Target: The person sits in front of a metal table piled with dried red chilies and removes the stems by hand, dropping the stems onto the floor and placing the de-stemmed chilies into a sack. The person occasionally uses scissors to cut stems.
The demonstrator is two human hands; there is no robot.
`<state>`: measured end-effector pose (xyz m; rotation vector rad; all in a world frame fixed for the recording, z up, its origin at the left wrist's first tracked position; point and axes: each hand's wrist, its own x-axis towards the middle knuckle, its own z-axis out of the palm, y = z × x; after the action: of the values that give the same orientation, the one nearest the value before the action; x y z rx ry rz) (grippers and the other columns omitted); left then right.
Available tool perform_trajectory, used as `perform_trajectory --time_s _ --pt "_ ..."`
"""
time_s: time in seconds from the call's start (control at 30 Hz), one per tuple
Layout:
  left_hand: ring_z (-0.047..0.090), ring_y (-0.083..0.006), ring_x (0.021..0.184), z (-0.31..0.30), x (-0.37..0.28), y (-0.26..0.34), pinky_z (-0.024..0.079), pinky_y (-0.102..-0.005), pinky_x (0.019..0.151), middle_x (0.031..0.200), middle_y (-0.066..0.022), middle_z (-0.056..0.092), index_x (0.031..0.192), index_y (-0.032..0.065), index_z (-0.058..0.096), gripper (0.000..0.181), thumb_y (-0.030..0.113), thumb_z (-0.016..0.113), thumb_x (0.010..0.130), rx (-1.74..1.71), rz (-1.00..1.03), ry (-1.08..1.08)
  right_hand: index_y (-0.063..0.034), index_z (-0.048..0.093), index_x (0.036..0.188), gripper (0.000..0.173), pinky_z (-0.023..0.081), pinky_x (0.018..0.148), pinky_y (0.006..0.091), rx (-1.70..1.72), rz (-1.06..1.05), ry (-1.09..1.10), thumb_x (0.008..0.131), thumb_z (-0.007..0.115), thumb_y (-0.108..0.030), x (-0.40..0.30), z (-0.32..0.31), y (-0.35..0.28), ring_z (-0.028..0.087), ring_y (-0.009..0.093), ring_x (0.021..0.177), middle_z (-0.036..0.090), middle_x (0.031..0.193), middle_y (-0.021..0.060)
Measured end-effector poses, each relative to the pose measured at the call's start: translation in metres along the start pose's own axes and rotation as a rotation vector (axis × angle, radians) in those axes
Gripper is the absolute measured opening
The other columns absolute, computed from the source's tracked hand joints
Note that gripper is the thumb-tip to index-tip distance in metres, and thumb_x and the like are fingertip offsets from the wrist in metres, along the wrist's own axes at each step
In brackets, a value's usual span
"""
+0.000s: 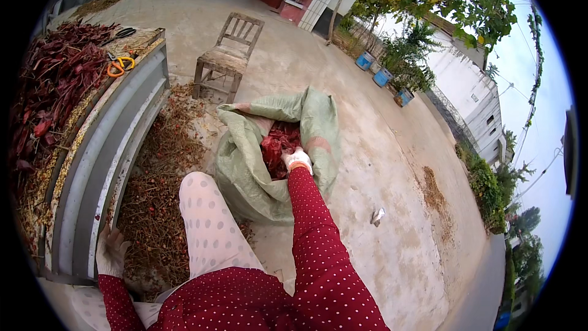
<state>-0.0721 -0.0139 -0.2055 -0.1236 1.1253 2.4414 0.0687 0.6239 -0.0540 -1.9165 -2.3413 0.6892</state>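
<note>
A green woven sack [248, 193] stands before me with its mouth rolled outward. Dark red dried chili peppers [278, 142] show inside it. My right hand [298, 161], in a white glove, reaches into the sack's mouth and touches the peppers; its fingertips are hidden. Low on the left, my left hand [111, 249] is gloved too, fingers apart, against the lower edge of a ridged grey metal side panel [103, 147]. More dried red peppers [59, 73] are heaped on the surface above this panel. Orange-and-yellow-handled cutters [121, 65] lie at its edge.
Pepper stems and scraps [156, 207] cover the ground between the panel and my knee. A wooden chair [227, 57] stands beyond the sack. Dark-handled scissors [124, 33] lie by the heap. A crumpled scrap [378, 216] is on the concrete to the right, with blue plant buckets [382, 77] farther off.
</note>
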Motion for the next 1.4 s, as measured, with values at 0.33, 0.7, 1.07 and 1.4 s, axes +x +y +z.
perform_trajectory --time_s 0.33,0.7,1.07,1.4 --pt "0.061 -0.0267 0.108 -0.054 0.006 -0.011 0.051 -0.0494 0.086 0.124 -0.0117 0.063 0.141 0.0128 0.054 0.058 0.047 0.065 0.096 0.159 -0.15 0.162 -0.0166 0.031 0.155 0.078 0.044 0.109 0.0518 -0.007 0.454 0.171 0.09 0.063 -0.045 0.027 -0.106 0.152 0.054 0.038 0.134 0.054 0.146 0.0219" --pt "0.069 -0.0232 0.091 0.008 -0.016 -0.034 0.061 -0.0418 0.074 0.114 -0.0107 0.068 0.14 0.0055 0.052 0.059 0.042 0.067 0.095 0.182 -0.211 0.263 -0.0054 0.056 0.14 0.053 0.045 0.107 0.0384 0.021 -0.454 -0.276 0.098 0.053 -0.038 0.01 -0.082 0.053 0.058 0.033 0.128 0.059 0.141 0.0177" --pt "0.073 -0.0237 0.091 0.025 -0.006 -0.028 0.065 -0.0419 0.076 0.113 -0.0149 0.07 0.13 0.0035 0.056 0.044 0.037 0.058 0.103 -0.016 -0.276 0.132 -0.0009 0.054 0.138 0.069 0.047 0.101 0.0409 -0.267 -0.897 -0.817 0.088 0.066 -0.046 -0.1 0.036 -0.001 0.063 0.037 0.117 0.064 0.129 0.0243" --pt "0.068 -0.0237 0.08 0.024 0.008 -0.023 0.063 -0.0456 0.078 0.108 -0.0125 0.067 0.134 0.0006 0.054 0.041 0.029 0.056 0.105 -0.267 -0.105 -0.094 0.0038 0.049 0.142 0.08 0.045 0.105 0.041 -0.264 -0.715 -0.68 0.086 0.063 -0.052 -0.129 0.04 -0.045 0.057 0.041 0.128 0.059 0.136 0.0296"
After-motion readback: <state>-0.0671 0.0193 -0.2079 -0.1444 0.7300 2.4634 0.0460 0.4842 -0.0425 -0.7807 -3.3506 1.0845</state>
